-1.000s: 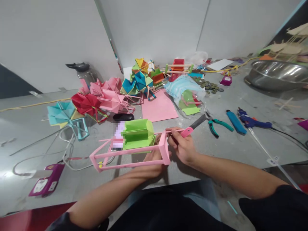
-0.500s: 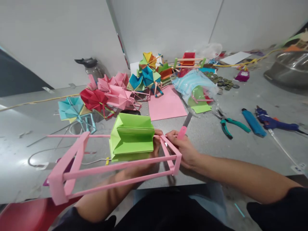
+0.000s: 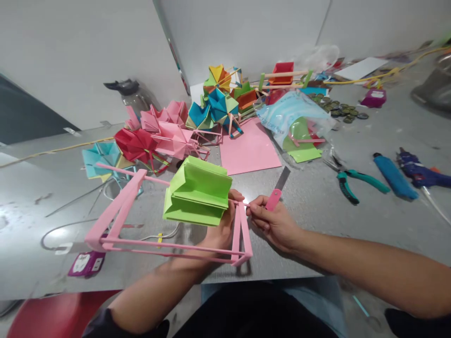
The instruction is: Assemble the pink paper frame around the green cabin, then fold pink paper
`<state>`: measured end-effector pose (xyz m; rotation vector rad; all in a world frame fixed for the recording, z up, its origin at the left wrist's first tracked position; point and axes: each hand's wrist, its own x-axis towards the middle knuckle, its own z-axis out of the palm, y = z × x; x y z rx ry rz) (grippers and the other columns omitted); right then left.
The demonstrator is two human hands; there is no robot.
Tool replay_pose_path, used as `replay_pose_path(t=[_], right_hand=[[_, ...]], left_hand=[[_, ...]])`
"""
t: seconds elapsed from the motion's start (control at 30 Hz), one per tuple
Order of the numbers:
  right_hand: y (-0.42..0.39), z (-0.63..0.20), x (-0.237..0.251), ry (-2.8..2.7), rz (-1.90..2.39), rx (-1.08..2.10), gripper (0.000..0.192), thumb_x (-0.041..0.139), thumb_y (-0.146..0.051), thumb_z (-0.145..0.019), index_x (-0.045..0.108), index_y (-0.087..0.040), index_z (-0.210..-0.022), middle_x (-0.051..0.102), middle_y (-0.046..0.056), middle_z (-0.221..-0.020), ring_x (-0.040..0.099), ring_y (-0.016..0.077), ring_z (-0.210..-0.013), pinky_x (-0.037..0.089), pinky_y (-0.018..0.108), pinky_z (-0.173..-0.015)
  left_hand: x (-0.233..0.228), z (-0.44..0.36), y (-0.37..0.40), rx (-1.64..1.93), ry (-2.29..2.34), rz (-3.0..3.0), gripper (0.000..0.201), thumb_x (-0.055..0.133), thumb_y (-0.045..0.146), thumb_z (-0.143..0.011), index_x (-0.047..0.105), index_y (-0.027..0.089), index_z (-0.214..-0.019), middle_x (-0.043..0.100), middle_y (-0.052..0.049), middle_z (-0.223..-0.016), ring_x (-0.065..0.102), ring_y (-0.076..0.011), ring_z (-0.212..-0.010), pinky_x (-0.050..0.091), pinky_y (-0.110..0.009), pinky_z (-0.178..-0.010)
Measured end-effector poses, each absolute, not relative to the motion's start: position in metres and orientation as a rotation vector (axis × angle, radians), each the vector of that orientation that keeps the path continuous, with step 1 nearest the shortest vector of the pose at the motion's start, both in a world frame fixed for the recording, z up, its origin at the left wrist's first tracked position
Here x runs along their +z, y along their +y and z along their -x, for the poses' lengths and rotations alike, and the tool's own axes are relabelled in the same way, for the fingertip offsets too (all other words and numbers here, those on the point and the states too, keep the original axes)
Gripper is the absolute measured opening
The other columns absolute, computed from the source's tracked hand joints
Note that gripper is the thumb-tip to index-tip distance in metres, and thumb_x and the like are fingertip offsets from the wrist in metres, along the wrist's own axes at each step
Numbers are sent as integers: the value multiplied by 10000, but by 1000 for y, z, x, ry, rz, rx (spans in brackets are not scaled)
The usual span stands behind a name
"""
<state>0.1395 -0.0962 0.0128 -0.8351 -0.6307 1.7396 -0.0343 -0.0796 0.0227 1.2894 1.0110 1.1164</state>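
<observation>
The left hand (image 3: 220,230) grips the green folded paper block (image 3: 196,191), which hangs on a rod of the pink stick frame (image 3: 169,225), held above the grey table (image 3: 317,216). The right hand (image 3: 276,223) pinches a pink-handled cutter (image 3: 276,193) at the frame's end. Just behind lie a pink sheet (image 3: 249,151), paper pinwheels (image 3: 169,136), teal pliers (image 3: 348,180) and a plastic bag (image 3: 292,115).

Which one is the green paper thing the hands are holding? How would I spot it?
Start at the grey table, then look at its near edge, where the left hand holds a long pink stick frame. The green folded paper piece sits on the frame's top rod. Nothing else in the frame is green, and it is held above the table, apart from the colourful paper pile farther back.
</observation>
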Motion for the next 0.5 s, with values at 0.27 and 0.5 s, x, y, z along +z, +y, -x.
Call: replay_pose_path(t=[0.27,0.5], right_hand=[[-101,-136,11,-619,848,1809,440,996,-496,-773,681,-188,-776,606,-59,-636,268,23,-448,190,205,-441],[-99,-137,11,-634,873,1804,455,979,-518,-784,661,-194,-778,576,-64,-612,258,29,-450,203,210,-445]], left_hand=[[21,26,-82,1276,1140,-1403,644,516,846,-1005,743,249,-929,746,-92,-991,688,-273,-965,557,-433,-963],[19,26,-83,1261,1147,-1449,639,482,829,-1027,780,264,-995,735,-92,-1001,661,-274,-947,552,-425,-911]])
